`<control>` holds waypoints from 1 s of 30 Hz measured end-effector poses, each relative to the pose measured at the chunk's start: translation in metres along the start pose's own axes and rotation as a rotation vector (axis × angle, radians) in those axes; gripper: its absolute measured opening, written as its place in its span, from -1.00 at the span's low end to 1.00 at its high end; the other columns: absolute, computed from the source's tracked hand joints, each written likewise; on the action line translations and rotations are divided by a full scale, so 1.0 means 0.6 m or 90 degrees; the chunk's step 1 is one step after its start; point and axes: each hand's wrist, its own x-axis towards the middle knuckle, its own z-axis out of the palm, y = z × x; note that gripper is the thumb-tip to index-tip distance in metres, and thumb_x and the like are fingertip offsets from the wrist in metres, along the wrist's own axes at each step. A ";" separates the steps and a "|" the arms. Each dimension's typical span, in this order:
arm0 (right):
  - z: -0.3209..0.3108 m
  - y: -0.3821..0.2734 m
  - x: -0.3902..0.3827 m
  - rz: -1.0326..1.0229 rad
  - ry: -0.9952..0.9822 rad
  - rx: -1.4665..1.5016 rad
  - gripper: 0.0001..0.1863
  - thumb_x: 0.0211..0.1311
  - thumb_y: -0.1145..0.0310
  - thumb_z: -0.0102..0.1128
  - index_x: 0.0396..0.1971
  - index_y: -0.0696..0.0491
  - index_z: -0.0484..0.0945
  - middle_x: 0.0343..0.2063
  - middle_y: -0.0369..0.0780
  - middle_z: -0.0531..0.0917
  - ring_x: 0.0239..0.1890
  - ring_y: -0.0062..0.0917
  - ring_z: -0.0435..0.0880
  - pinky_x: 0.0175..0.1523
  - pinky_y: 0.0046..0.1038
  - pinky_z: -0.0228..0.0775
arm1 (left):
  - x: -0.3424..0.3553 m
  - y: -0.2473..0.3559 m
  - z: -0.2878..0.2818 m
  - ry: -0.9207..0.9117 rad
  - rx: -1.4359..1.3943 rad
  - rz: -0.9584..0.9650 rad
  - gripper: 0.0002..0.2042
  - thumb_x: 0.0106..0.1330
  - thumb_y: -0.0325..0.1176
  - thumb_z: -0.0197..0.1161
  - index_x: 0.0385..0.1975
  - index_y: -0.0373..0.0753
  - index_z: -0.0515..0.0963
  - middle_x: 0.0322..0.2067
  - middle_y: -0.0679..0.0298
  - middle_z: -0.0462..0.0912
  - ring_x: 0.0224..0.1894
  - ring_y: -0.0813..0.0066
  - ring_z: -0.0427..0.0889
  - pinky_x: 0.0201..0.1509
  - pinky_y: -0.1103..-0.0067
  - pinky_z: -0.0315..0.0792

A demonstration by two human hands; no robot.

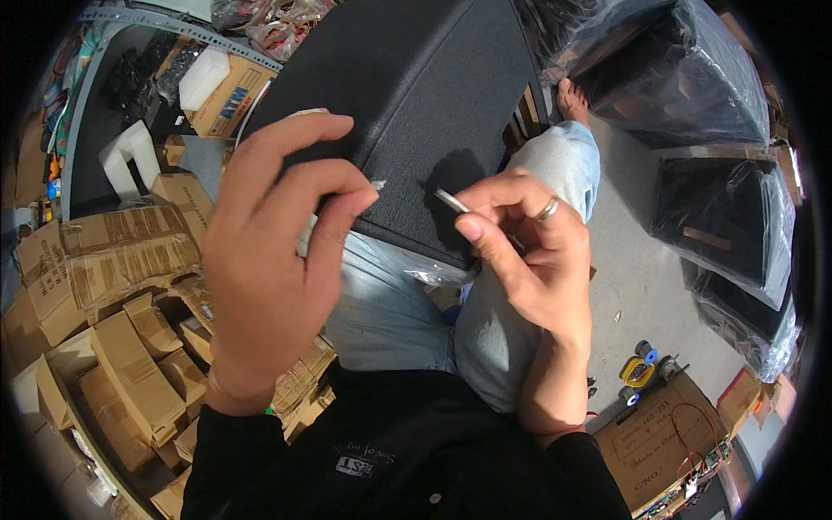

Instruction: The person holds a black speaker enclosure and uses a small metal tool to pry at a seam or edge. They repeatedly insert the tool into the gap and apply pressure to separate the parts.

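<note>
My left hand (282, 208) is closed in a pinch, with a small whitish scrap (378, 185) sticking out between thumb and forefinger. A short, thin, pale strip (451, 201) is held between the thumb and fingers of my right hand (533, 238), which wears a ring. What the strip is made of cannot be told. Both hands are above a large black textured cabinet (407, 95), resting against my legs, with a seam along its edge and an opening on its right side. My right hand's shadow falls on its surface.
Black cabinets wrapped in see-through plastic (724, 217) line the right side. Lower right, wire spools and a yellow container (637, 373) lie near a cardboard box (659, 442) bearing circuit parts. Cardboard boxes (130, 364) crowd the left, below a metal-edged shelf (186, 33) with white foam.
</note>
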 end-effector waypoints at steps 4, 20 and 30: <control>0.021 -0.032 -0.007 -0.037 0.032 0.078 -0.60 0.09 0.51 0.58 -0.05 0.17 0.67 -0.36 -0.27 0.66 -0.51 -0.76 0.37 -0.41 -0.66 0.22 | -0.012 0.011 -0.010 0.013 -0.157 0.012 -0.89 0.26 -0.53 0.41 -0.27 -0.36 0.66 -0.04 0.07 0.67 -0.01 0.32 0.66 0.06 0.51 0.49; -0.016 -0.059 -0.093 -0.168 0.074 -0.212 -0.82 -0.04 0.55 0.56 -0.36 0.12 0.80 -0.47 -0.22 0.74 -0.50 -0.48 0.73 -0.45 -0.51 0.55 | -0.122 0.081 0.077 -0.178 -0.629 -0.325 -0.88 0.42 -0.47 0.32 -0.17 -0.37 0.70 -0.19 0.14 0.74 -0.18 0.46 0.73 -0.13 0.60 0.57; -0.362 0.314 -0.337 0.453 0.430 -0.496 -0.74 0.40 0.25 0.31 -0.21 0.16 0.77 -0.43 -0.18 0.79 -0.39 -0.56 0.72 -0.26 -0.42 0.52 | -0.125 0.010 0.078 0.223 -0.219 -0.098 -0.76 0.49 -0.49 0.12 0.08 -0.36 0.57 0.08 0.02 0.61 0.07 0.30 0.61 0.12 0.42 0.49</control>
